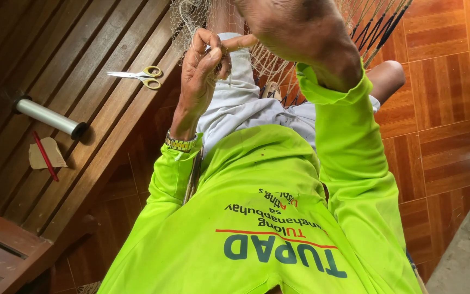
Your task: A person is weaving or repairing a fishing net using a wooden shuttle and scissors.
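My left hand (202, 71), with a metal watch on its wrist, is raised in front of me, its fingertips pinched on the pale cord of a net (267, 60). The net hangs over my lap from the top of the view. My right hand (300, 32) is very close to the camera and seen from the back, just right of the left hand. A pale, thin tip (240, 42) reaches from it toward the left fingers. Its fingers are hidden, so its grip cannot be made out. Bright green sleeves cover both arms.
A slatted wooden bench (82, 54) runs along my left. On it lie yellow-handled scissors (137, 76), a grey tube (47, 116), and a red pencil (44, 155) on a scrap of cardboard (55, 152). Black cords (376, 24) hang at the upper right over the wood-tile floor (447, 109).
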